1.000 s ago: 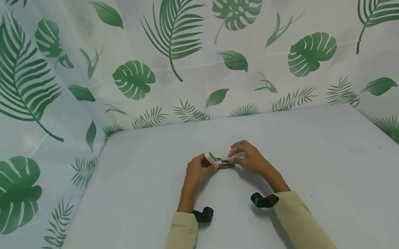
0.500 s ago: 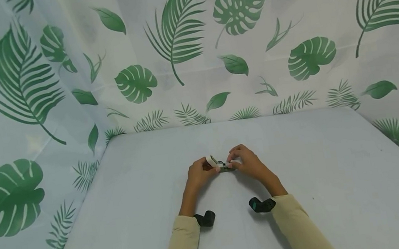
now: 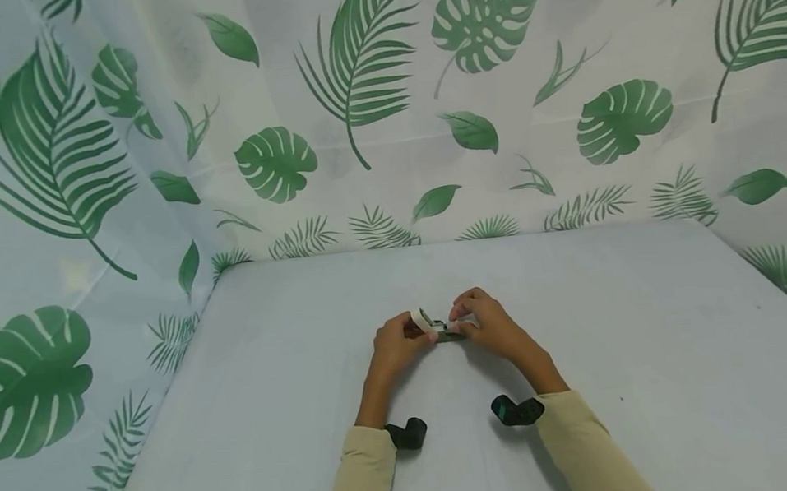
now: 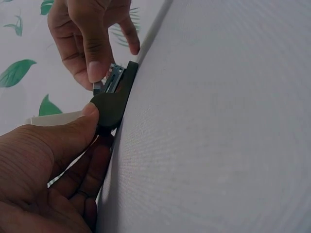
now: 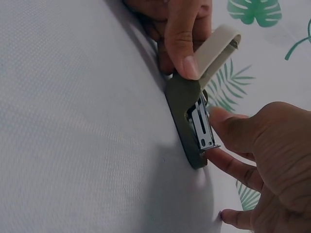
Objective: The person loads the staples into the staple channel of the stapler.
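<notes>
A small stapler (image 5: pixel 182 99) lies along the table with its cream top cover (image 5: pixel 218 48) swung up and its metal magazine (image 5: pixel 201 124) exposed. Its base is dark olive. My left hand (image 3: pixel 396 342) pinches the stapler's rounded hinge end, thumb on the side, as the left wrist view shows. At the other end, my right hand (image 3: pixel 491 322) has thumb and fingers at the magazine. Under the right thumb, a small grey metal strip of staples (image 4: pixel 97 88) shows beside the magazine; most of it is hidden by the fingers.
The white-covered table (image 3: pixel 298 424) extends around both hands. Leaf-printed cloth (image 3: pixel 386 188) rises behind it and at both sides. Dark cameras are strapped to the left wrist (image 3: pixel 408 434) and the right wrist (image 3: pixel 517 410).
The right fingers have come down and left against the stapler's magazine. The left hand keeps its grip on the hinge end. The head view has shifted slightly.
</notes>
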Motion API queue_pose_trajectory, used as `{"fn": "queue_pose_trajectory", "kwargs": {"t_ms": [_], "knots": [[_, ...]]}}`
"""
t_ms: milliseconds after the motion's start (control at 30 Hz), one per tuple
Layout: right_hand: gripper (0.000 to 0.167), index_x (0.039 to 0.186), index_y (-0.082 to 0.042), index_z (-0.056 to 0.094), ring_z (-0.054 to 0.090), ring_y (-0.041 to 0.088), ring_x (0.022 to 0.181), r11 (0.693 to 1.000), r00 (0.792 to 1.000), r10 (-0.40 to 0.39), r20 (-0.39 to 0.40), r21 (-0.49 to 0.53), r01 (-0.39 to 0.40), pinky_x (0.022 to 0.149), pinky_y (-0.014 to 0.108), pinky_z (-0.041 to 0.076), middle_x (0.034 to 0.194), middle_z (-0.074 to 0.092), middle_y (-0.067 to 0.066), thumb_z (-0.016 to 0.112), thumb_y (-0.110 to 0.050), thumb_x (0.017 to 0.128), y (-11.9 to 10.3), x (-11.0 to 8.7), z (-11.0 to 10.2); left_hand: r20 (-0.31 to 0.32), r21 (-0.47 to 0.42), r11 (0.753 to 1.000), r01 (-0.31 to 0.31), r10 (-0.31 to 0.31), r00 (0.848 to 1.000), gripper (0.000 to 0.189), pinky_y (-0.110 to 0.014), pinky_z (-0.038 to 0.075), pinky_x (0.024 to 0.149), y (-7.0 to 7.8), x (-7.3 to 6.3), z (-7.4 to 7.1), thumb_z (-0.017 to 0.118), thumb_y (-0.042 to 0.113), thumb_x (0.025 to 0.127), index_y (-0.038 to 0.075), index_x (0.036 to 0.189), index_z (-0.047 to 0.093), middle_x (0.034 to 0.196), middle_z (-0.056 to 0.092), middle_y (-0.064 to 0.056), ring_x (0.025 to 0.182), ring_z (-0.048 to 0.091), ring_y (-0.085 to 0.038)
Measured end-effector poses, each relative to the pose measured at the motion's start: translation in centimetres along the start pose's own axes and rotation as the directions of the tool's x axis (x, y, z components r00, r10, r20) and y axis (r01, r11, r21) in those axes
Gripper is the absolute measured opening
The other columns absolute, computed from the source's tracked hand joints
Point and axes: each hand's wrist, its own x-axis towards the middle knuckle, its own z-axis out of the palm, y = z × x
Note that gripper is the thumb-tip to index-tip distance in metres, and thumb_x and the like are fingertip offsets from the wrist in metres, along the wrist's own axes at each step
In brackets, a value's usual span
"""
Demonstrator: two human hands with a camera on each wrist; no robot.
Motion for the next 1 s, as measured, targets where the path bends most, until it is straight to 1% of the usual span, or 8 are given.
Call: {"fn": "queue_pose_trajectory", "kwargs": {"t_ms": [200, 400, 500, 633, 700, 800, 900, 1000], "knots": [[0.006, 0.09, 0.0, 0.066, 0.063, 0.033, 0.103, 0.999, 1.0, 0.0, 0.006, -0.047, 0.0, 0.09, 0.046, 0.051, 0.112, 0.055, 0.019, 0.071, -0.003, 0.087, -0.3, 0.2, 0.0, -0.004, 0.023, 1.0, -0.009, 0.009, 1.0, 0.028, -0.042, 0.051, 0.087, -0.1, 0.3, 0.0, 0.077, 0.025, 0.085, 0.006, 0.104, 0.069, 0.099, 0.074, -0.01, 0.091, 0.07, -0.023], [0.006, 0.09, -0.001, 0.067, 0.063, 0.033, 0.104, 0.992, 1.0, -0.004, 0.015, -0.124, 0.006, 0.09, 0.046, 0.051, 0.115, 0.055, 0.021, 0.072, -0.002, 0.086, -0.8, 0.5, -0.1, -0.005, 0.032, 0.999, -0.026, 0.026, 1.0, 0.027, -0.044, 0.05, 0.088, 0.0, 0.5, -0.2, 0.076, 0.027, 0.085, 0.006, 0.102, 0.069, 0.097, 0.074, -0.009, 0.09, 0.07, -0.023], [0.007, 0.092, 0.0, 0.069, 0.062, 0.033, 0.108, 0.987, 1.0, 0.014, 0.026, -0.163, -0.009, 0.092, 0.046, 0.05, 0.117, 0.056, 0.021, 0.072, -0.003, 0.087, -1.2, 0.5, -0.1, -0.005, 0.033, 0.999, -0.026, 0.026, 1.0, 0.027, -0.046, 0.048, 0.09, 0.0, 0.5, -0.2, 0.076, 0.027, 0.085, 0.007, 0.102, 0.069, 0.097, 0.075, -0.009, 0.09, 0.07, -0.023], [0.009, 0.096, 0.001, 0.071, 0.06, 0.033, 0.112, 0.982, 0.998, 0.045, 0.047, -0.185, -0.036, 0.095, 0.047, 0.049, 0.119, 0.058, 0.02, 0.071, -0.004, 0.088, -1.6, 0.1, -0.1, 0.006, 0.037, 0.999, -0.016, 0.016, 1.0, 0.028, -0.047, 0.047, 0.092, -0.1, 0.5, -0.1, 0.076, 0.028, 0.086, 0.007, 0.103, 0.069, 0.099, 0.075, -0.008, 0.091, 0.07, -0.023], [0.009, 0.096, 0.001, 0.072, 0.061, 0.034, 0.111, 0.984, 0.998, 0.046, 0.042, -0.177, -0.038, 0.094, 0.047, 0.049, 0.118, 0.06, 0.02, 0.07, -0.002, 0.088, -1.8, -0.1, -0.1, 0.009, 0.038, 0.999, -0.013, 0.013, 1.0, 0.028, -0.047, 0.047, 0.092, -0.2, 0.4, 0.0, 0.076, 0.028, 0.086, 0.007, 0.103, 0.069, 0.099, 0.075, -0.008, 0.092, 0.07, -0.023], [0.006, 0.092, 0.0, 0.073, 0.064, 0.033, 0.105, 0.986, 0.999, 0.045, 0.007, -0.16, -0.043, 0.089, 0.047, 0.052, 0.112, 0.063, 0.019, 0.069, -0.003, 0.088, -1.7, -0.1, -0.1, 0.001, 0.038, 0.999, -0.017, 0.017, 1.0, 0.028, -0.046, 0.048, 0.091, -0.3, 0.4, 0.1, 0.076, 0.028, 0.086, 0.007, 0.103, 0.069, 0.098, 0.075, -0.009, 0.091, 0.07, -0.023], [0.006, 0.089, -0.002, 0.073, 0.066, 0.031, 0.098, 0.989, 0.995, 0.099, -0.033, -0.111, -0.102, 0.081, 0.044, 0.054, 0.104, 0.067, 0.016, 0.069, -0.007, 0.089, -1.5, 0.0, 0.1, -0.007, 0.035, 0.999, -0.02, 0.02, 1.0, 0.028, -0.045, 0.049, 0.089, -0.4, 0.3, 0.1, 0.077, 0.027, 0.085, 0.006, 0.103, 0.069, 0.097, 0.074, -0.009, 0.09, 0.07, -0.023], [0.009, 0.089, -0.005, 0.072, 0.067, 0.028, 0.094, 0.98, 0.981, 0.188, -0.043, -0.054, -0.191, 0.073, 0.039, 0.054, 0.1, 0.069, 0.013, 0.07, -0.013, 0.09, -1.3, 0.2, 0.4, -0.007, 0.027, 0.999, -0.017, 0.018, 1.0, 0.028, -0.045, 0.049, 0.09, -0.4, 0.3, 0.1, 0.076, 0.027, 0.086, 0.006, 0.104, 0.069, 0.099, 0.074, -0.009, 0.091, 0.07, -0.023]]}}
